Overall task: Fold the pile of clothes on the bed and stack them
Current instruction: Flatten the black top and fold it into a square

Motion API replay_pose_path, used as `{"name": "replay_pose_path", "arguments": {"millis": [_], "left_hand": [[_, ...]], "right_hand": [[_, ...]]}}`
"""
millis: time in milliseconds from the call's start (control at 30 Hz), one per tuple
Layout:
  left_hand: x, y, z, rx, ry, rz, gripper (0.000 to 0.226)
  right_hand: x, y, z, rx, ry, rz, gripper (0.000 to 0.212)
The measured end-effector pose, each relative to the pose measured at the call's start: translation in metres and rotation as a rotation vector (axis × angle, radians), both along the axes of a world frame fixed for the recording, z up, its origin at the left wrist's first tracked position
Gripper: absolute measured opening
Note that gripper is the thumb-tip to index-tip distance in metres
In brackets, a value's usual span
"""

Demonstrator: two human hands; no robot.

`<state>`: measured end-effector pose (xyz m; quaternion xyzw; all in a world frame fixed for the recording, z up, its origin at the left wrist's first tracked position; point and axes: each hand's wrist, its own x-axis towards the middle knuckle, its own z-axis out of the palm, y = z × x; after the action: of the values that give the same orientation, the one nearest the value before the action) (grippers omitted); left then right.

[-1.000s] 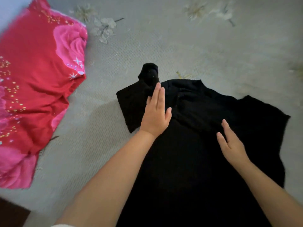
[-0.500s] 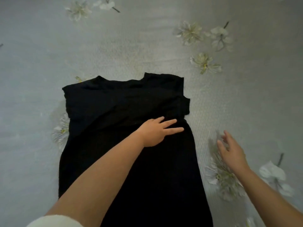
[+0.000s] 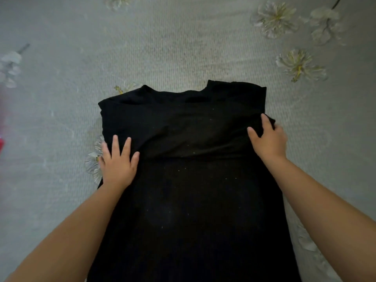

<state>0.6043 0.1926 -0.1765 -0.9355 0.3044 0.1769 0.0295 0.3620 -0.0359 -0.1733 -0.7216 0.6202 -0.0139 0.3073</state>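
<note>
Fingers of the left hand (image 3: 119, 163) lay straight and spread, pressing the black garment (image 3: 189, 190) flat at its left edge; the right hand (image 3: 268, 139) curled round the folded-in fabric at the right edge. Both sleeves appeared tucked across the chest, the garment lying lengthwise on the floral bedspread (image 3: 183, 47). Smoothing outward before folding the length would likely keep the edges square.
</note>
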Motion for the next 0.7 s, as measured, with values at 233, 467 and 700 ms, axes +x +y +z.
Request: {"name": "replay_pose_path", "arguments": {"millis": [233,467,700], "left_hand": [[0.055,-0.015,-0.008,-0.262,0.177,0.268,0.060],[0.075,-0.031,-0.014,-0.443,0.164,0.284,0.050],[0.104,-0.009,-0.026,-0.332,-0.027,0.169,0.043]], "right_hand": [[0.009,-0.003,0.008,-0.241,-0.136,-0.031,0.047],[0.009,0.015,-0.004,-0.470,-0.119,0.023,0.029],[0.022,0.026,-0.034,-0.372,0.152,0.010,0.045]]}}
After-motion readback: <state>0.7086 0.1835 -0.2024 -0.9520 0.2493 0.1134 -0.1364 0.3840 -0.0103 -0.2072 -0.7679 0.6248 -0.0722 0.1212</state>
